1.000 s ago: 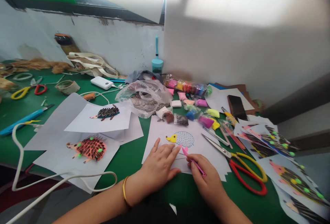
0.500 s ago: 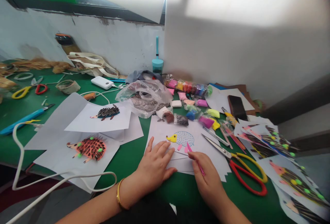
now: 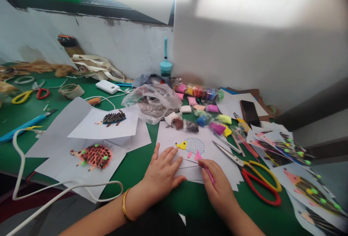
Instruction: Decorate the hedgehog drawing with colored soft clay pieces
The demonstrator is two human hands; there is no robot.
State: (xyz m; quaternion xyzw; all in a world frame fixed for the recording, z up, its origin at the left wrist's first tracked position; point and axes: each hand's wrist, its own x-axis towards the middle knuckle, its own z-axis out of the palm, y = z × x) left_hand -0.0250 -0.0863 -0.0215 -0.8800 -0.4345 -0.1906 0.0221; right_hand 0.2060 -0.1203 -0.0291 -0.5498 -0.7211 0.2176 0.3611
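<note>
On a white sheet in front of me is a hedgehog picture with a yellow clay face, a blue-outlined body and pink clay feet. My left hand lies spread on the sheet's left part, fingers apart. Between the thumb and fingers of my right hand is a pink clay modelling tool, its tip at the rear pink foot. Big scissors with red and yellow handles lie open to the right of that hand.
Behind the sheet are small bags of coloured clay and a plastic bag of seeds. Finished hedgehog pictures lie left and right. A white cable loops at left; a phone lies back right.
The pink tool's tip has dropped slightly from beside the rear foot onto it, with a small tilt of my right hand. My left hand stays nearly still.
</note>
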